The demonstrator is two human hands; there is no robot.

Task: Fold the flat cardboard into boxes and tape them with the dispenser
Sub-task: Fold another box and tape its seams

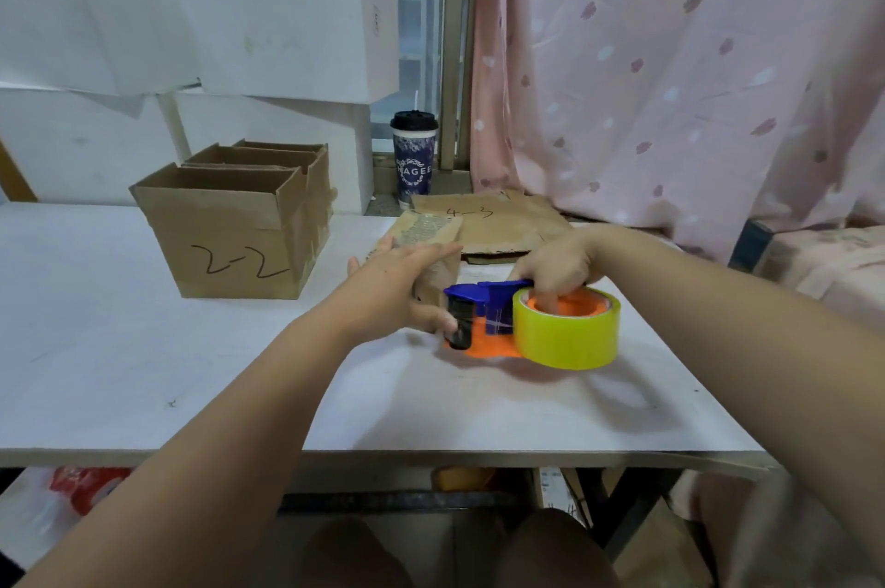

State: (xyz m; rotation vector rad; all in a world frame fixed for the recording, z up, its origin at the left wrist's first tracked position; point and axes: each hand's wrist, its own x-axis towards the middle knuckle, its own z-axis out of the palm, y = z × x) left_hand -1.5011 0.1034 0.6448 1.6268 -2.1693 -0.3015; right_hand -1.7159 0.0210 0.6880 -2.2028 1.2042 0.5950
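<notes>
- Your right hand [560, 269] is clamped on the tape dispenser [498, 307]. The fingers are hooked down into the orange core of the tape roll [567, 340] and the palm sits over the blue frame.
- The dispenser is low over the white surface [143, 348], right of centre. Honestly can't tell if the orange base plate is touching it or just above.
- The black roller end points left, at the small box [433, 230], and it's right beside your left thumb.
- Your left hand [397, 285] lies over the top of that small box with the fingers stretched out toward the far side. The thumb hangs down the near face. It's resting there, not curled round anything.
- The small box sits about mid-surface. It's brown, with some old tape on the top flap, and your hand hides most of it.
- Just behind it, flat cardboard [498, 223] marked "4-3" lies at the far edge, with the pink curtain [670, 60] hanging down behind it.
- Over on the left are three open boxes [230, 242] in a row with their flaps up. The front one is marked "2-2". They're well apart from both hands.
- A cup [414, 156] with a black lid stands past the far edge, between the white boxes [287, 12] and the curtain.
- Those white boxes are stacked along the back left.
- Under the surface on the left you can see a red and white bag [86, 487].
</notes>
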